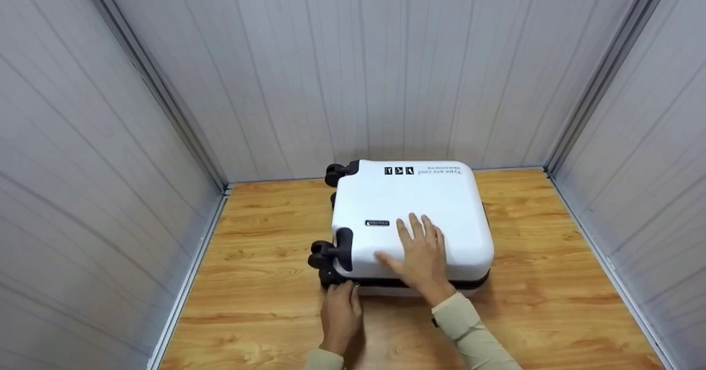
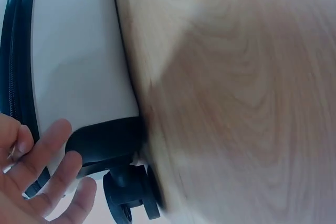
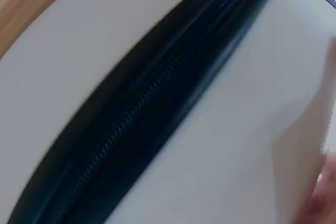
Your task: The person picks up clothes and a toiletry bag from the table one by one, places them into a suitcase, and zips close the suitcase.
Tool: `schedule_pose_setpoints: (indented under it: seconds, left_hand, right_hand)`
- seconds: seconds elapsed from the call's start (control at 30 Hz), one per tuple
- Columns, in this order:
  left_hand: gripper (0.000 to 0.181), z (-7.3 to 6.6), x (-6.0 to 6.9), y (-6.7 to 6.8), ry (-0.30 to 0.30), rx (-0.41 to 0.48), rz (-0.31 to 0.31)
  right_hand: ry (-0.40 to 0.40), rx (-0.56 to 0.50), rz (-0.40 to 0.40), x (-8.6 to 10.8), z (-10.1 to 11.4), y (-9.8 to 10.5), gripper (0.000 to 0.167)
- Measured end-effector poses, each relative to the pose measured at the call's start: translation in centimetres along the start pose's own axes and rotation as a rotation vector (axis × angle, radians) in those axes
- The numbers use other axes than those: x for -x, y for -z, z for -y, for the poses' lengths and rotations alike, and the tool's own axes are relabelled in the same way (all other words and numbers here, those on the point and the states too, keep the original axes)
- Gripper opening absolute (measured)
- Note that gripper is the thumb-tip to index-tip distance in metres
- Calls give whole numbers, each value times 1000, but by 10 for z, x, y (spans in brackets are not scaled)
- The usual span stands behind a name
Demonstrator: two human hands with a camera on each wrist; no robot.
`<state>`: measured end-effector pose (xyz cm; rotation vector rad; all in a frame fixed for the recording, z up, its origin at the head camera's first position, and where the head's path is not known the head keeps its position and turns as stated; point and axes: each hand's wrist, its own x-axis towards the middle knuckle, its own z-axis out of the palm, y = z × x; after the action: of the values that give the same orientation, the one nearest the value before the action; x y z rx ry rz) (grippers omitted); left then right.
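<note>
A white hard-shell suitcase point(image 1: 411, 199) lies flat on the floor, its black wheels point(image 1: 321, 254) to the left. Along its side runs a black zipper band point(image 3: 152, 85). Near the front left corner, my left hand point(image 1: 341, 312) pinches a small metallic zipper pull point(image 2: 11, 153) between thumb and index finger; most of the pull is hidden. The other left fingers spread loosely beside a black corner guard point(image 2: 107, 140). My right hand point(image 1: 423, 257) rests on the suitcase top with fingers extended. Only a blurred edge of that hand shows in the right wrist view.
Wood-patterned flooring point(image 1: 265, 282) surrounds the suitcase. A pale panel wall point(image 1: 386, 72) stands close behind it, with side walls at left point(image 1: 83, 193) and right point(image 1: 651, 182). Metal strips line the wall bases.
</note>
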<state>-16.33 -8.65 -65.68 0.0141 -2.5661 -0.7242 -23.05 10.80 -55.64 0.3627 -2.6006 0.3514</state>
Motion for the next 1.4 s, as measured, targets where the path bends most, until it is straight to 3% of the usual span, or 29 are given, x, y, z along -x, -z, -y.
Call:
schedule_pose_setpoints:
  seconds: [0.1, 0.17, 0.3, 0.43, 0.53, 0.63, 0.77, 0.93, 1.23, 1.4]
  left_hand:
    - [32, 1, 0, 0, 10, 9, 0]
    - [32, 2, 0, -1, 5, 9, -7]
    - [33, 5, -3, -2, -22, 2, -24]
    - [34, 8, -8, -3, -39, 9, -41]
    - [31, 14, -13, -3, -42, 24, -58]
    - [27, 23, -19, -2, -47, 34, -72]
    - [24, 33, -27, -1, -40, 42, -79]
    - [28, 41, -37, 1, -12, 36, -56]
    - [31, 49, -57, 1, 36, 47, 21]
    - [30, 56, -68, -2, 71, 38, 25]
  right_hand:
    - [-8, -89, 122, -10, -17, 13, 78]
    - [-27, -129, 228, -19, -33, 22, 74]
    - [-98, -187, 419, -36, -72, 36, 77]
    - [-213, -336, 495, -43, -117, 42, 88]
    - [-343, -497, 459, -37, -148, 38, 95]
    - [-419, -629, 374, -25, -173, 29, 83]
    - [-374, -723, 302, -4, -195, 10, 55]
    - [-374, -821, 307, 11, -202, -2, 54]
    - [-396, -832, 230, 0, -200, -1, 47]
    - [-393, -811, 175, 0, -197, -6, 41]
